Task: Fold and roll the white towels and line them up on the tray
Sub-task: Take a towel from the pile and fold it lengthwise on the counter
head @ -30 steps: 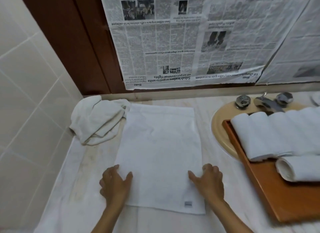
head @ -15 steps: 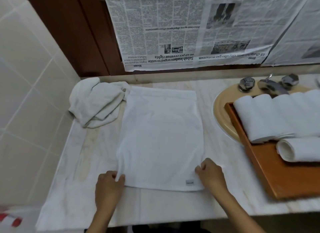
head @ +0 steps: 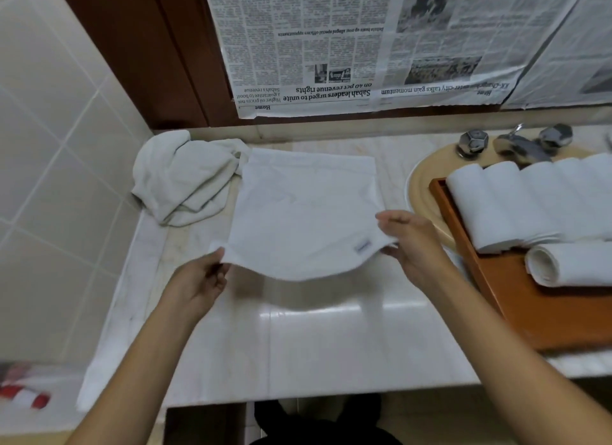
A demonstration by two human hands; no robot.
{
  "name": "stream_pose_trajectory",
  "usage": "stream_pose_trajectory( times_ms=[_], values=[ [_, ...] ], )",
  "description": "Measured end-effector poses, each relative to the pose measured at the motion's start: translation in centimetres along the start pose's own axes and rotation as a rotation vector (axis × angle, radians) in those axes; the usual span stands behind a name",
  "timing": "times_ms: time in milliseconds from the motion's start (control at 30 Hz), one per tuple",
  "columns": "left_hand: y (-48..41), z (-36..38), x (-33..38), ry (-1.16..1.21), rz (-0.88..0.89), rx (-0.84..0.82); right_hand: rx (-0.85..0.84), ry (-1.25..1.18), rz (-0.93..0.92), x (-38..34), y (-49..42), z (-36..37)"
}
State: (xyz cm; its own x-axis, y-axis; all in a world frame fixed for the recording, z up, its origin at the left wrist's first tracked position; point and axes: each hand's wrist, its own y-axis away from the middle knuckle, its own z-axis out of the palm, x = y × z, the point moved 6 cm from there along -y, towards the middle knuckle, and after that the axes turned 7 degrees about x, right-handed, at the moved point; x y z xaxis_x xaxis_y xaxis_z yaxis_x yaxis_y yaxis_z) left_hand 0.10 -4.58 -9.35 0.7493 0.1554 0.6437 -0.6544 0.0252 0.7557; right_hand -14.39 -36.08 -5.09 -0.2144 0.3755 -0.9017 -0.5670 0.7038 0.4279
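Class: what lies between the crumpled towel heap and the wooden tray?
Head view: the spread white towel, held by left hand and right hand, then the basin rim.

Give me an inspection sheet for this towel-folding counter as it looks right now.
Surface: pale marble countertop, glossy.
Job's things: flat towel, near edge off the countertop; crumpled towels back left; rolled towels in a row on wooden tray, single roll crosswise before them.
Clutter: blurred red-and-white object, lower left.
Hands: left hand and right hand each pinch a near corner of the flat towel.
Cables: nothing seen.
Surroundings: newspaper on the wall, tap, tiled wall.
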Motion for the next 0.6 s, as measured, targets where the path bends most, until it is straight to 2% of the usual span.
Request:
stream_pose_trajectory(
  times_ms=[100,167,233,267,333,367,400,433,533,600],
  values=[
    [-1.4,3.3,3.5,-0.116,0.084,0.010,0.051,-0.029,-0.021,-1.8,-3.0,2.0],
    [-1.1,6.2,6.4,-0.091,0.083,-0.029,0.097,-0.043,-0.035,-3.9,-4.2,3.7],
    [0.1,9.1,10.1,0.132,0.122,-0.118,0.083,-0.179,-0.117,-7.8,-4.4,4.9],
    [1.5,10.0,12.2,0.296,0.180,-0.207,0.024,-0.329,-0.167,-10.2,-4.0,5.3],
    [5.3,10.8,15.4,0.590,0.326,-0.475,-0.175,-0.699,-0.246,-14.1,-2.2,5.0],
    [6.5,10.5,15.9,0.662,0.367,-0.578,-0.259,-0.786,-0.280,-14.8,-1.2,4.5],
    [6.5,9.9,15.6,0.684,0.378,-0.600,-0.283,-0.756,-0.309,-14.5,-0.4,3.9],
    [5.7,8.9,14.2,0.644,0.364,-0.538,-0.226,-0.621,-0.323,-12.9,-0.3,3.4],
    [0.4,4.5,4.9,0.284,0.220,-0.158,0.080,0.006,-0.204,-3.5,-2.4,0.8],
    [-2.1,-0.1,-2.0,0.080,0.078,0.088,0.217,0.307,-0.067,3.2,-2.9,-2.5]
  ],
)
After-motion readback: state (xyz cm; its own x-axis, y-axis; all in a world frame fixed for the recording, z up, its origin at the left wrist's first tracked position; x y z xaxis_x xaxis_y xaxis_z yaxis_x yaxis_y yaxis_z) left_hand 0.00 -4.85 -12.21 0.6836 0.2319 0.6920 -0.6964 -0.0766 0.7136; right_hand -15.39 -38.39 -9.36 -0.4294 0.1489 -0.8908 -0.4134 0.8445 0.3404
